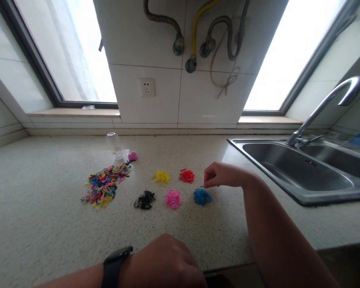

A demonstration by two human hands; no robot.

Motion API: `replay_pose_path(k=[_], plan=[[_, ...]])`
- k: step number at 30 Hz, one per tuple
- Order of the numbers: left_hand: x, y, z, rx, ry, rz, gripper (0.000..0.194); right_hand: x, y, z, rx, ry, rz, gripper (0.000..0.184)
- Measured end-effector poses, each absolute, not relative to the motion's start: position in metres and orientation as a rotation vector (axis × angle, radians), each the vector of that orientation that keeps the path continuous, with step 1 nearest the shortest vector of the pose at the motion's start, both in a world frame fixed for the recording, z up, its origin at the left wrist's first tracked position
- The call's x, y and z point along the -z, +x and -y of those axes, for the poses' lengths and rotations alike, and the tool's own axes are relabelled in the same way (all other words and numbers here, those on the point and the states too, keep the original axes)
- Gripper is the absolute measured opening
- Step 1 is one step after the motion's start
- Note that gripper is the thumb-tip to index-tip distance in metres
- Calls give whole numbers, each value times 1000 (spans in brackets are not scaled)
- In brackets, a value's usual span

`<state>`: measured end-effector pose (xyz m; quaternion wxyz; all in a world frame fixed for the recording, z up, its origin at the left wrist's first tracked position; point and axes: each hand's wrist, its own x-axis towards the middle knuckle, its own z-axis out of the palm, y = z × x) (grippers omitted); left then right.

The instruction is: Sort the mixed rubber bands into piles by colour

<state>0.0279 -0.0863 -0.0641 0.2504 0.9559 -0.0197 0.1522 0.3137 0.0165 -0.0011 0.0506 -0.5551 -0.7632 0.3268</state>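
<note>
Just above a pile of blue rubber bands (202, 197), my right hand (223, 175) is closed in a pinch; a bit of blue band (201, 186) shows at its fingertips. My left hand (165, 262), with a dark watch (117, 260) on the wrist, is at the counter's front edge. Its fingers curl under, and whatever they hold is hidden. Separate small piles of red (187, 176), yellow (161, 178), pink (173, 199) and black rubber bands (144, 199) lie left of my right hand. Farther left spreads a mixed-colour heap of rubber bands (105, 184).
Behind the mixed heap stands a clear upturned bottle (114, 146), with a small pink object (132, 156) beside it. A steel sink (270, 188) with a tap (321, 108) is set into the speckled counter (48, 200) on the right. Hoses (195, 32) hang on the tiled wall.
</note>
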Motion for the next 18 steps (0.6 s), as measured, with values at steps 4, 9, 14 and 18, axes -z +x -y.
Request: replay_pose_path(k=[4, 9, 14, 18], plan=[[63, 29, 84, -435, 2570, 61, 15, -1, 309, -13, -1068, -1721, 2360, 25], [62, 30, 83, -446, 2555, 80, 15, -7, 302, -8, -1187, -1699, 2396, 25], [61, 29, 85, -444, 2576, 45, 15, -6, 305, -9, -1247, -1682, 2411, 28], [59, 28, 87, -482, 2562, 49, 17, 3, 311, -18, -984, -1757, 2298, 35]])
